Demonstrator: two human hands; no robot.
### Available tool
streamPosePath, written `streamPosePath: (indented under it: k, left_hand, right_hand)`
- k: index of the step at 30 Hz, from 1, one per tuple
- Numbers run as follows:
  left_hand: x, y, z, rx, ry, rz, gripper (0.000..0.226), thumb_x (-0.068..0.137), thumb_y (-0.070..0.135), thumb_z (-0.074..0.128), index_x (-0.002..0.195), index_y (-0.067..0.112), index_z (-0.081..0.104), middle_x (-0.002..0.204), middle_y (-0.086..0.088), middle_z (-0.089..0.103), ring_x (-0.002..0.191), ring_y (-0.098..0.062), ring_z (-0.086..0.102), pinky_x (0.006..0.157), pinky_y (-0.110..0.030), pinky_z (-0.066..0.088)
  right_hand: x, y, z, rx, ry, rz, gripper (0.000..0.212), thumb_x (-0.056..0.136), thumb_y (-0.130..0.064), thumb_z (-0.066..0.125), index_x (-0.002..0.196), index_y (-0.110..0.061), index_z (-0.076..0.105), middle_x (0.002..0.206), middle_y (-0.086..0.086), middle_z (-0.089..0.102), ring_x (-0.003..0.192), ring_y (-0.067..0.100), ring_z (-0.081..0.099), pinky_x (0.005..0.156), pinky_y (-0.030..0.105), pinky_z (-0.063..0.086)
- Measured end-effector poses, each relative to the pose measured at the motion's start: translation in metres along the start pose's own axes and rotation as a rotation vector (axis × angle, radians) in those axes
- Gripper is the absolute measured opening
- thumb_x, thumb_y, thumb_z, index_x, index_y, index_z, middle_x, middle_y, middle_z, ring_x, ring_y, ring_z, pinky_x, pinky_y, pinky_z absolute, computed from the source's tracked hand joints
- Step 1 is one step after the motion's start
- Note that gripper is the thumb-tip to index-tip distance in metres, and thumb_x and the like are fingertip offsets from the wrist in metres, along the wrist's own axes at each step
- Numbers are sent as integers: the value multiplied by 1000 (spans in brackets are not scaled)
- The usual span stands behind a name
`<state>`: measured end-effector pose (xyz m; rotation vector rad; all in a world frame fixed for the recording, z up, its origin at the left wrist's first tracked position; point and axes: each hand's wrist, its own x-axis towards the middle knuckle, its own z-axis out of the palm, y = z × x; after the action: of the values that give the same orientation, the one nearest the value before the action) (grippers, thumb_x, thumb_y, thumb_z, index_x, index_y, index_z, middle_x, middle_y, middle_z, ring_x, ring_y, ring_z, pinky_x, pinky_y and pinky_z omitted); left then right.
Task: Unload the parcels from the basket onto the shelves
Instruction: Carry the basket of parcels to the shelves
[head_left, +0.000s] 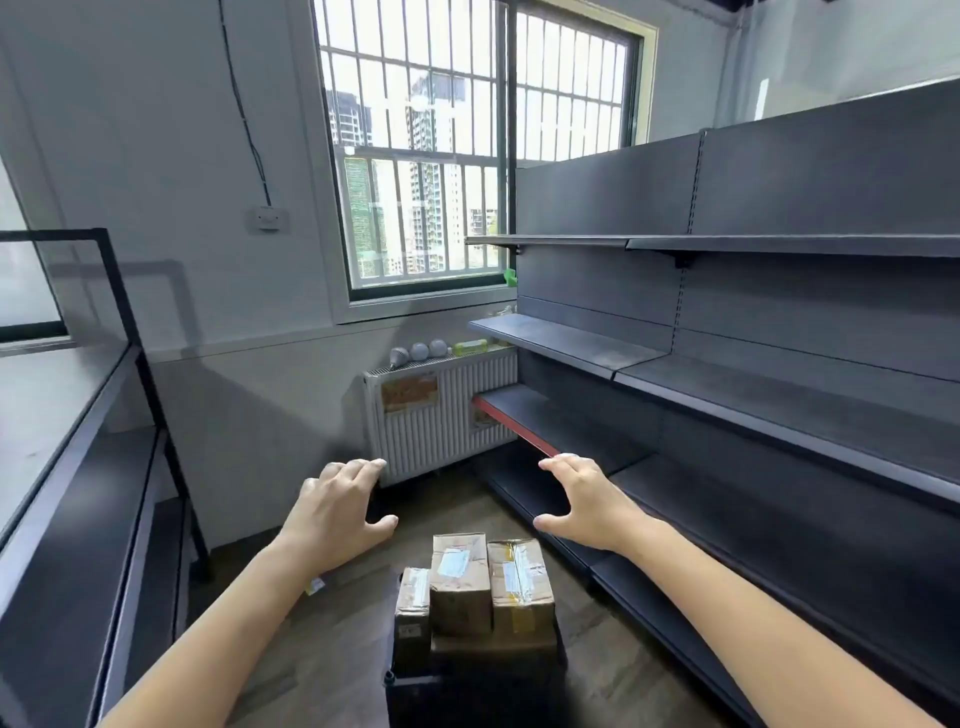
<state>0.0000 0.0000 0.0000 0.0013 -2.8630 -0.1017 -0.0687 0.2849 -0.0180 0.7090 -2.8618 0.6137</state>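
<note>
Reaching for the parcels, nothing unloaded yet.
Your left hand (332, 512) & right hand (582, 501) hover above the basket (467, 691), fingers spread, gripping nothing. Three cardboard parcels (488, 587) stand upright atop another box in the basket on the floor, low centre. Shelves (779, 395) to your right show no parcels on any tier in view, so by the look of it the whole load is left; first pick = whichever top box you can close both hands round.

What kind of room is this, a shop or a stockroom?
Probably a small stockroom being set up. Bare dark metal shelves line the right wall, taped cardboard parcels sit in a black basket on the floor, and a radiator stands under a barred window.
</note>
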Motion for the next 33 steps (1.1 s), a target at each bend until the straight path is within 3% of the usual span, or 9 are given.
streamPosePath:
  k: [19, 33]
  left_hand:
    - [212, -18, 76, 22, -71, -62, 66, 85, 44, 54, 143, 21, 32, 146, 4, 39, 136, -19, 30, 105, -36, 30]
    - [330, -64, 149, -30, -204, -83, 68, 86, 43, 54, 145, 22, 26, 148, 3, 36, 136, -19, 30, 105, -37, 31]
  right_hand:
    - [211, 119, 36, 125, -24, 49, 69, 80, -35, 65, 139, -17, 36, 145, 1, 36, 135, 19, 29, 108, 31, 29]
    - [329, 164, 100, 110, -131, 123, 68, 81, -35, 62, 140, -16, 34, 146, 1, 36, 134, 18, 31, 109, 30, 30]
